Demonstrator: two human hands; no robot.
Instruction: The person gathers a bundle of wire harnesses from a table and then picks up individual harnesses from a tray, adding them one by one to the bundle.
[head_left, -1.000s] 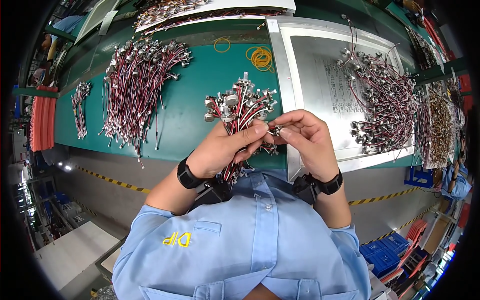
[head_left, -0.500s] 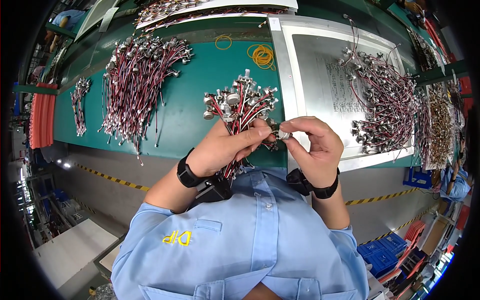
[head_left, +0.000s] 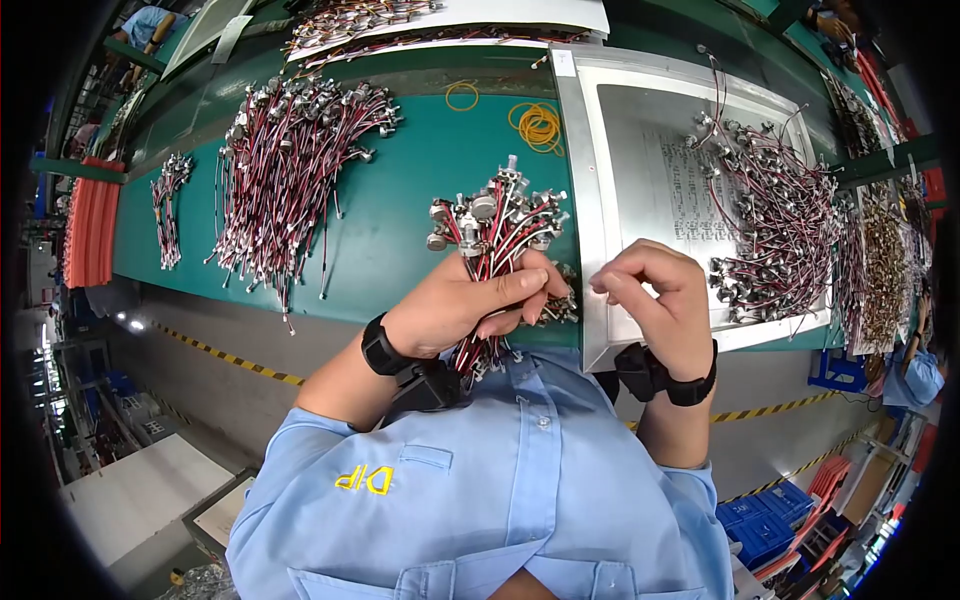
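Observation:
My left hand [head_left: 482, 303] is wrapped round a bundle of red, black and white wire leads [head_left: 495, 222]. Round metal parts and white connectors fan out above the fist, and wire ends hang below it. More small parts show beside its fingertips on the right. My right hand [head_left: 655, 295] is raised a short way to the right, apart from the bundle, over the edge of a metal-framed panel [head_left: 588, 200]. Its thumb and forefinger are pressed together; whether anything small sits between them cannot be made out.
A large pile of similar leads [head_left: 290, 165] lies on the green table [head_left: 400, 140], with a small bunch [head_left: 170, 205] farther left. Another pile [head_left: 775, 215] covers the panel's right side. Yellow rubber bands [head_left: 537, 127] lie at the back. Red stacked trays [head_left: 93, 225] stand far left.
My right hand has drawn away from the bundle to the right; the pale part it was touching beside my left fingertips no longer shows there. My left hand keeps its grip.

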